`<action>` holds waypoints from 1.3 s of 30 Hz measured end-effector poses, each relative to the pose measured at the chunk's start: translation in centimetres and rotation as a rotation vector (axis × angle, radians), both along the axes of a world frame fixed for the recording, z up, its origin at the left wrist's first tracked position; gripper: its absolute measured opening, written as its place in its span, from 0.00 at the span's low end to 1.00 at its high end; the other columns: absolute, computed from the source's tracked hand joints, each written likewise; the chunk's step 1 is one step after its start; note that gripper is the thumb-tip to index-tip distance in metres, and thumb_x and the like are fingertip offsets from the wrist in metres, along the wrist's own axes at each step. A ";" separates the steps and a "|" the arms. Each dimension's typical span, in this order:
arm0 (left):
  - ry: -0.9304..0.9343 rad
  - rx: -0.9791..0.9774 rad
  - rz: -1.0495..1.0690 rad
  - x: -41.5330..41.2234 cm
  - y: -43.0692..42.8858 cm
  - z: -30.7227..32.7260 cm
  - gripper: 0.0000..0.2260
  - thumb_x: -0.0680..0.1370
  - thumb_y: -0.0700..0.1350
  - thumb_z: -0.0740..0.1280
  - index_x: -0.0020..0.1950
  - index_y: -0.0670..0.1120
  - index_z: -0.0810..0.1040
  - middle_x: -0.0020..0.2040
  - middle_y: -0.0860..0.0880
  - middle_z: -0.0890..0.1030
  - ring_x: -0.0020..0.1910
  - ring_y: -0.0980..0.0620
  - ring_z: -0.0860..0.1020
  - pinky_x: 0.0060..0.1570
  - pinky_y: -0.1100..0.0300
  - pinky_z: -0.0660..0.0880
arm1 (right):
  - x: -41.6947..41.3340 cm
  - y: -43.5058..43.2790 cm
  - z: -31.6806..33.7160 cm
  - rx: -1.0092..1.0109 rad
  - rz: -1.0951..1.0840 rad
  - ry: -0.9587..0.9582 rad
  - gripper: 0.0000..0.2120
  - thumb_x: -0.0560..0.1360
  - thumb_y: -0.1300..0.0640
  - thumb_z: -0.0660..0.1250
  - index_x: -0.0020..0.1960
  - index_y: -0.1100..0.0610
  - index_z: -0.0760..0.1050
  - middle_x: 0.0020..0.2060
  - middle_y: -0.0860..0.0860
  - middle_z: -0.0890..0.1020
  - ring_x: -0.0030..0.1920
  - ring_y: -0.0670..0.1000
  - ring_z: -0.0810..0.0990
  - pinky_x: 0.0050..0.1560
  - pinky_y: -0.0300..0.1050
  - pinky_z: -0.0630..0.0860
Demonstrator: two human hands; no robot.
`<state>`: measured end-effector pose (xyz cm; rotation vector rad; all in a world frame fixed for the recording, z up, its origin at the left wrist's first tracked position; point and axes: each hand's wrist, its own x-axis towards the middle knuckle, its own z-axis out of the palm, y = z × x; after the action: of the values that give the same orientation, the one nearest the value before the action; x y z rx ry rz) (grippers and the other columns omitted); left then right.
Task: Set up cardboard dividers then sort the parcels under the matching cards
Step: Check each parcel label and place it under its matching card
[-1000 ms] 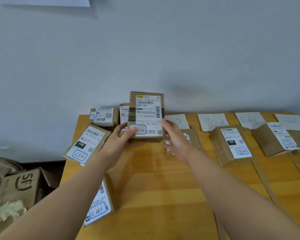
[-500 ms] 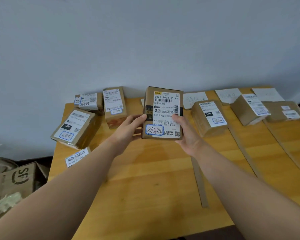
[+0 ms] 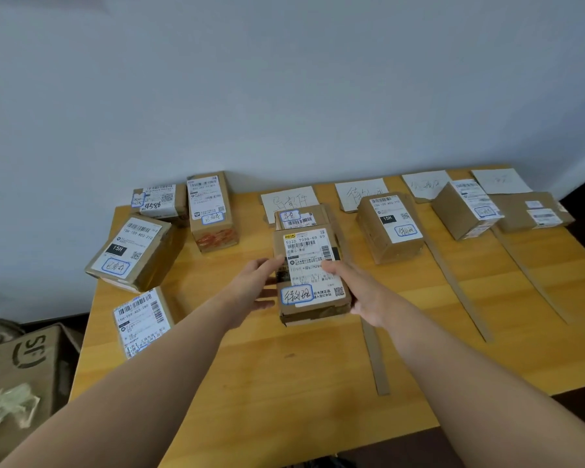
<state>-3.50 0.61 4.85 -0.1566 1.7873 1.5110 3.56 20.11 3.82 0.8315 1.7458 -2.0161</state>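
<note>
Parcel (image 3: 309, 273) w/ white label sits mid-surface (image 3: 257, 383), just in front of another parcel (image 3: 301, 216) under a card (image 3: 289, 199). Left hand (image 3: 254, 292) & right hand (image 3: 358, 292) clasp its sides, each grip holding it. Cardboard divider (image 3: 377, 359) lies just to the right.

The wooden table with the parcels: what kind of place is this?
Probably a small parcel sorting spot: brown cardboard parcels with printed shipping labels, white handwritten paper cards along the wall, and flat cardboard divider strips on the light wooden table.
</note>
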 end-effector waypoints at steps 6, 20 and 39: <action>-0.003 -0.004 -0.009 0.4 0.1 -0.4 0.20 0.76 0.58 0.66 0.64 0.49 0.71 0.55 0.46 0.82 0.53 0.47 0.81 0.57 0.48 0.76 | 0.8 0.4 0.3 -0.039 -0.001 0.014 0.12 0.76 0.46 0.66 0.56 0.50 0.77 0.51 0.52 0.86 0.56 0.54 0.82 0.55 0.51 0.77; -0.013 0.103 -0.084 0.5 4.0 -0.2 0.20 0.77 0.55 0.66 0.66 0.48 0.70 0.52 0.46 0.82 0.45 0.48 0.82 0.39 0.56 0.76 | 2.6 3.4 0.3 -0.032 -0.171 0.006 0.19 0.75 0.47 0.68 0.64 0.53 0.74 0.53 0.53 0.85 0.56 0.54 0.83 0.61 0.55 0.76; -0.031 0.120 -0.082 3.6 20.4 -0.1 0.24 0.75 0.55 0.68 0.69 0.50 0.67 0.54 0.46 0.82 0.50 0.45 0.83 0.48 0.50 0.81 | 4.4 20.4 1.5 -0.002 -0.224 0.018 0.18 0.74 0.51 0.71 0.60 0.55 0.71 0.51 0.55 0.85 0.54 0.56 0.83 0.63 0.58 0.74</action>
<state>0.06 20.98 4.73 -0.0457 1.6536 1.5442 7.93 40.52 5.33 1.0529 1.7270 -2.1709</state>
